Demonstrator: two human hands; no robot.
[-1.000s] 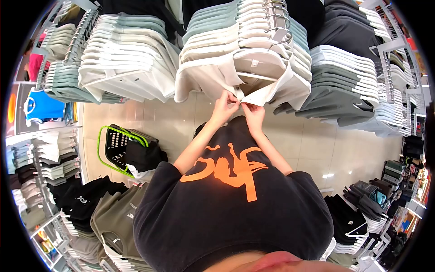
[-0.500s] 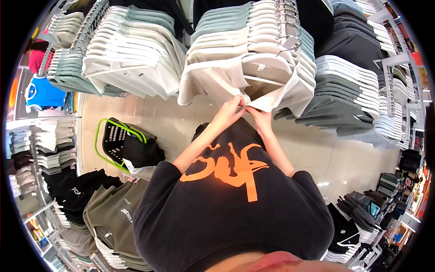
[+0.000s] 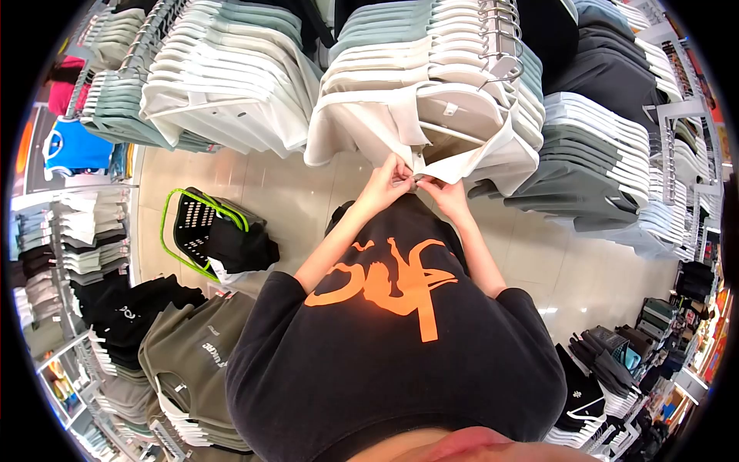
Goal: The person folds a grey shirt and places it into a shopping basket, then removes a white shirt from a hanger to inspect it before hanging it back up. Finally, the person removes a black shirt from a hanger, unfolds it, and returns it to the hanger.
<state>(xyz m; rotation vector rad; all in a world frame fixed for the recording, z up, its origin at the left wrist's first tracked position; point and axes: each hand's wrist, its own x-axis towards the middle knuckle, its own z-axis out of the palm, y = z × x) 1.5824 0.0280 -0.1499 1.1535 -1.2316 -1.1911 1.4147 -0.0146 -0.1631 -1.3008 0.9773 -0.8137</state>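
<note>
A pale beige collared shirt (image 3: pixel 358 127) hangs at the front of a rack, its collar spread around a white hanger (image 3: pixel 462 104). My left hand (image 3: pixel 389 185) pinches one front edge of the shirt near the bottom of the neck opening. Right beside it, my right hand (image 3: pixel 443 194) has its fingers closed on the other edge. The fingertips of both hands nearly meet there. Whatever small part lies between them is too hidden to make out.
White and pale green shirts (image 3: pixel 231 85) hang to the left, grey-green ones (image 3: pixel 585 169) to the right. A black basket with a green handle (image 3: pixel 204 231) stands on the tiled floor, dark cloth inside. Olive shirts (image 3: pixel 188 362) hang at the lower left.
The shirt's front edges sit slightly closer together, and my left fingers have shifted a little lower on the cloth. Both hands keep their hold. The view has shifted slightly.
</note>
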